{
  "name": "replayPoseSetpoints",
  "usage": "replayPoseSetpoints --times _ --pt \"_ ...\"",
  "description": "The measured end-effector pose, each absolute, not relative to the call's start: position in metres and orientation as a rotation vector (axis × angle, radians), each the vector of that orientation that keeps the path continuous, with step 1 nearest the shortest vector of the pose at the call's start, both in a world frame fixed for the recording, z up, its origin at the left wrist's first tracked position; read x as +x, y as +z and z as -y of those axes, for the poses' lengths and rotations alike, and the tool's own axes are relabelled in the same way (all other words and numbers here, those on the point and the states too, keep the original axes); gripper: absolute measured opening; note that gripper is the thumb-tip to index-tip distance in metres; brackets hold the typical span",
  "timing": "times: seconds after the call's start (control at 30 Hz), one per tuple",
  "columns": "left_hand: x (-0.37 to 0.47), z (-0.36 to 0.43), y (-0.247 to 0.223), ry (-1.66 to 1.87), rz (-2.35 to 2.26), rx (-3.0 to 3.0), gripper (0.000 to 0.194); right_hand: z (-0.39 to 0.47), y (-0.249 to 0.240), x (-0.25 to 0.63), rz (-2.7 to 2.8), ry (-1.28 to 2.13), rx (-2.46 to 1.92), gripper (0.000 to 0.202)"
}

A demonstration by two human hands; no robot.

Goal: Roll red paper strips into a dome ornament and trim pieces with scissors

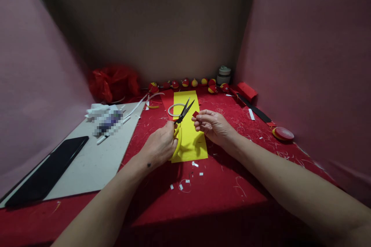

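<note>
My left hand (pixel 162 141) is closed round the yellow handles of a pair of scissors (pixel 183 115). Their dark blades point up and away, parted a little. Close by on the right, my right hand (pixel 213 125) pinches a small dark red piece (pixel 195 114) between thumb and fingertips; its material I cannot make out. The blades and the red piece are apart. Beneath both hands lies a yellow ribbed strip (pixel 188 150), with a pale ring (pixel 174 110) near its far left edge, partly behind the scissors.
Several red-and-yellow balls (pixel 185 82) line the back, beside a lidded jar (pixel 224 75). A red plastic bag (pixel 113 83) is at back left. A grey board (pixel 87 170) carries a black flat object (pixel 48 171) and a pen (pixel 102 139). White scraps (pixel 187 181) litter the red cloth.
</note>
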State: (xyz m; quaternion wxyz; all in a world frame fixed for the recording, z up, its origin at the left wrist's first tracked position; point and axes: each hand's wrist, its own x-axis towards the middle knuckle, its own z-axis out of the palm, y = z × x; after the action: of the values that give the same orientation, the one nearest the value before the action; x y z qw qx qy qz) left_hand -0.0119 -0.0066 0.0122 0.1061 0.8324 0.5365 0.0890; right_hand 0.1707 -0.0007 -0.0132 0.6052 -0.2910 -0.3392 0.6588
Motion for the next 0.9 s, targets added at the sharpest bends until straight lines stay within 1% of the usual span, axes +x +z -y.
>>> replayPoseSetpoints --times 0.13,0.4,0.5,0.7,0.9 --pt "-0.0115 0.0067 0.0130 0.203 -1.654 2.488 0.009 0.0006 -0.0134 0.1713 0.776 1.533 -0.654 0.015" --pt "-0.0113 0.0073 0.0121 0.238 -1.646 2.503 0.008 0.0009 -0.0145 0.1710 0.780 1.543 -0.662 0.016" --pt "-0.0115 0.0052 0.0121 0.324 -1.653 2.453 0.010 0.0005 -0.0148 0.1708 0.780 1.544 -0.673 0.018" --pt "-0.0145 0.0041 0.0123 0.618 -1.546 2.319 0.017 0.0001 -0.0156 0.1700 0.778 1.520 -0.686 0.019" --pt "-0.0165 0.0075 0.0098 0.745 -1.418 2.319 0.006 0.0014 -0.0169 0.1682 0.796 1.544 -0.730 0.024"
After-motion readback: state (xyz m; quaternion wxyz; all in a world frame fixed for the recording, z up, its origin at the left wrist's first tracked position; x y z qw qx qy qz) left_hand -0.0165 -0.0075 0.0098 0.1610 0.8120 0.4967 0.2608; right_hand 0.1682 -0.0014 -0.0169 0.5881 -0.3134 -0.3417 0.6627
